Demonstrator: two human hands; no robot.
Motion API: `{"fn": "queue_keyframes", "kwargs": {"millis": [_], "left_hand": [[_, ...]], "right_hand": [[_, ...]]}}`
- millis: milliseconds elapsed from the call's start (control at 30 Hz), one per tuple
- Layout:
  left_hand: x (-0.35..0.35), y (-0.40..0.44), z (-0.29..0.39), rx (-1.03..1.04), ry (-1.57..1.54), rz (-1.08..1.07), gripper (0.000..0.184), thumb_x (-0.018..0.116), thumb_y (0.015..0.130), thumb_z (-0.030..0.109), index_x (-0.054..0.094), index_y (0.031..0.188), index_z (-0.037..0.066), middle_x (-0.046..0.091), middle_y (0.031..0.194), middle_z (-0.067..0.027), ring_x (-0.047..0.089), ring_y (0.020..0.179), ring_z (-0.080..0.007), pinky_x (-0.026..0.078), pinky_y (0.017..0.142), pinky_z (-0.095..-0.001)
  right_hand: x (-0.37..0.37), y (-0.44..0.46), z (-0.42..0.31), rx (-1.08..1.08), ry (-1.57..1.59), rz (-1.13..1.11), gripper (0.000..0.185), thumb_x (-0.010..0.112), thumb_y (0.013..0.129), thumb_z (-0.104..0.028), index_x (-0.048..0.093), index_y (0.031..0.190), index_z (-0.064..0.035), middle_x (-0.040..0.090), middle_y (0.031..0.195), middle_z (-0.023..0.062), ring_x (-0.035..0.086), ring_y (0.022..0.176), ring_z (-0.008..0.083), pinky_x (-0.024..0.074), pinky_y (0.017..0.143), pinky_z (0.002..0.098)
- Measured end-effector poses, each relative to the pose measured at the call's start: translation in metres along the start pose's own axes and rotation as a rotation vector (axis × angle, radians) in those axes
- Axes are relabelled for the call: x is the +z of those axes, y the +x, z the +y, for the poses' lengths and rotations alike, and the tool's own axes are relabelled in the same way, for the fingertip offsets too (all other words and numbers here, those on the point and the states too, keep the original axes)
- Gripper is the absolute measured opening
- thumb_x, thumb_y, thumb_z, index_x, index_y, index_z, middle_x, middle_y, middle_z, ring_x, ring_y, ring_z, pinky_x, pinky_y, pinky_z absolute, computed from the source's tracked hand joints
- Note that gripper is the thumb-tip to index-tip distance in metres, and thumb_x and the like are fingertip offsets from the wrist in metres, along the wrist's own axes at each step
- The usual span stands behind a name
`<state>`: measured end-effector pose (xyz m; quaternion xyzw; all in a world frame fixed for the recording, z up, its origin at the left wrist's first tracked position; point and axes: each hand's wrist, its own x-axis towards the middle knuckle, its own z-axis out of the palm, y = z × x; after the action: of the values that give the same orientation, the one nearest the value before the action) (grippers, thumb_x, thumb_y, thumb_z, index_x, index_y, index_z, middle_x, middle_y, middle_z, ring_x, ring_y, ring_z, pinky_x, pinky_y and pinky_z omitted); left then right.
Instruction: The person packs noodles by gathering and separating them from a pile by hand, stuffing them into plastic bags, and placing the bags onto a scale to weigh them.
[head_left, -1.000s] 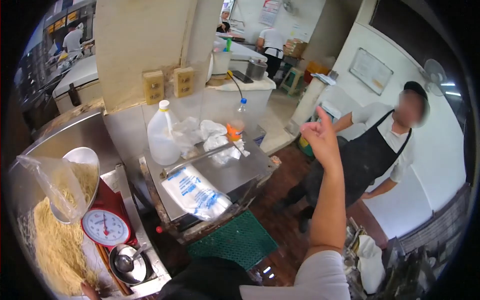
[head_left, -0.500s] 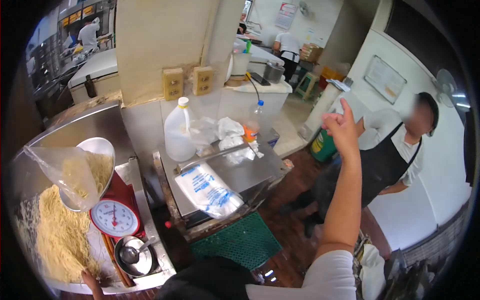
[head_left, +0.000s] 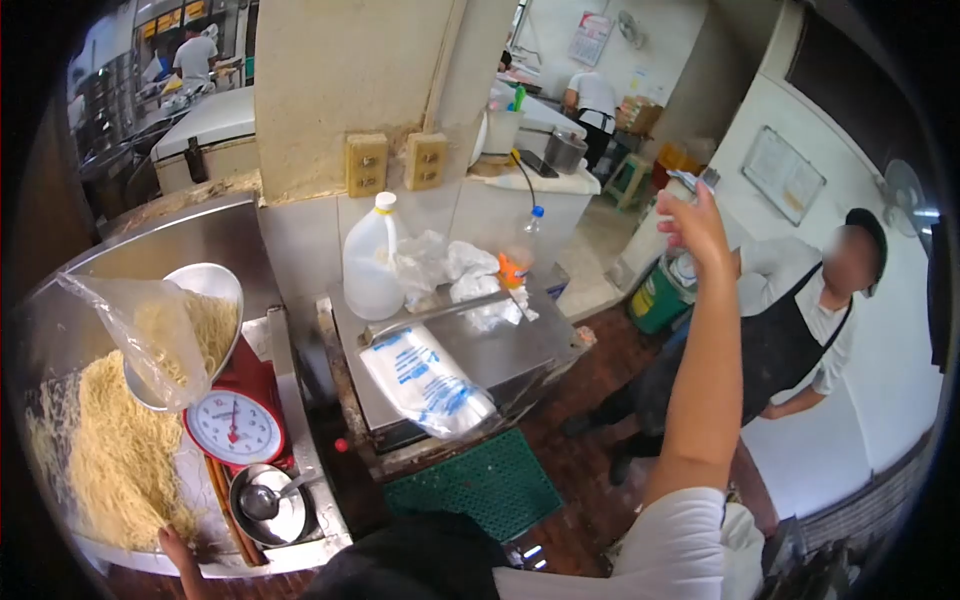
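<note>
My right hand (head_left: 697, 230) is raised in the air at the end of my outstretched arm. Its fingers are apart and partly bent, with nothing in them. Low on the left, my left hand (head_left: 174, 547) is at the front edge of the steel tray, touching or just beside a heap of yellow noodles (head_left: 115, 450); most of its fingers are hidden. A red dial scale (head_left: 236, 428) stands by the heap. Its white pan (head_left: 231, 310) carries a clear plastic bag (head_left: 150, 335) and more noodles. In front of the scale, a metal bowl (head_left: 296, 517) holds a ladle (head_left: 262, 501).
A steel counter (head_left: 500, 365) bears a white jug (head_left: 373, 265), crumpled plastic bags, a bottle (head_left: 530, 235) and a pack of plastic bags (head_left: 425, 380). A person in a dark apron (head_left: 755, 350) stands at right. A green mat (head_left: 475, 490) lies on the floor.
My right index finger, stretched upward before, is now lowered and bent, and the hand has tipped left. The view has shifted slightly. My left hand stays by the noodles.
</note>
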<state>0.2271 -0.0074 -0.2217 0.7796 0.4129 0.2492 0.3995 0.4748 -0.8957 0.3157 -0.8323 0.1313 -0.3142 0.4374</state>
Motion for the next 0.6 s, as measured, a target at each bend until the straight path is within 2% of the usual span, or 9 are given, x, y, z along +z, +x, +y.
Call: {"fn": "queue_keyframes", "kwargs": {"millis": [167, 300, 433, 567, 600], "left_hand": [[-0.001, 0.009, -0.007, -0.028, 0.025, -0.01, 0.032, 0.047, 0.089, 0.025, 0.042, 0.07, 0.0, 0.038, 0.062, -0.0079, 0.036, 0.06, -0.0202, 0.036, 0.056, -0.0379], [-0.004, 0.005, -0.016, -0.014, 0.054, 0.022, 0.032, 0.047, 0.09, 0.024, 0.041, 0.071, -0.001, 0.037, 0.063, -0.0099, 0.034, 0.06, -0.0218, 0.036, 0.058, -0.0382], [-0.006, 0.0, -0.017, 0.004, -0.003, 0.002, 0.031, 0.046, 0.09, 0.023, 0.04, 0.071, -0.001, 0.037, 0.063, -0.009, 0.034, 0.061, -0.0202, 0.035, 0.059, -0.0369], [-0.005, -0.011, 0.013, -0.091, -0.132, -0.034, 0.03, 0.045, 0.09, 0.023, 0.04, 0.071, 0.0, 0.037, 0.063, -0.0076, 0.036, 0.061, -0.0185, 0.036, 0.059, -0.0364], [-0.007, -0.009, 0.009, -0.036, -0.083, -0.015, 0.03, 0.045, 0.09, 0.023, 0.04, 0.071, 0.0, 0.037, 0.064, -0.0073, 0.036, 0.061, -0.0181, 0.036, 0.057, -0.0358]], "right_hand": [[-0.018, 0.048, 0.0, 0.206, -0.074, -0.187, 0.097, 0.069, 0.076, -0.029, 0.006, 0.143, -0.0017, 0.062, 0.082, 0.0067, 0.058, 0.058, 0.0111, 0.0458, 0.05, 0.0253], [-0.017, 0.048, -0.013, 0.185, -0.084, -0.165, 0.096, 0.07, 0.076, -0.027, 0.007, 0.144, -0.0028, 0.062, 0.078, 0.0038, 0.058, 0.057, 0.0095, 0.0462, 0.049, 0.0249], [-0.007, 0.042, -0.023, 0.189, -0.163, -0.44, 0.095, 0.071, 0.075, -0.025, 0.009, 0.143, -0.0003, 0.064, 0.083, 0.0049, 0.059, 0.057, 0.0095, 0.0471, 0.049, 0.0238], [0.007, 0.041, -0.019, 0.178, -0.172, -0.279, 0.095, 0.071, 0.075, -0.027, 0.01, 0.144, -0.0007, 0.065, 0.085, 0.0063, 0.059, 0.059, 0.0106, 0.0473, 0.05, 0.0245], [0.01, 0.038, -0.018, 0.179, -0.174, -0.26, 0.095, 0.071, 0.075, -0.027, 0.01, 0.144, -0.0008, 0.064, 0.085, 0.0064, 0.059, 0.06, 0.0107, 0.0474, 0.051, 0.0245]]}}
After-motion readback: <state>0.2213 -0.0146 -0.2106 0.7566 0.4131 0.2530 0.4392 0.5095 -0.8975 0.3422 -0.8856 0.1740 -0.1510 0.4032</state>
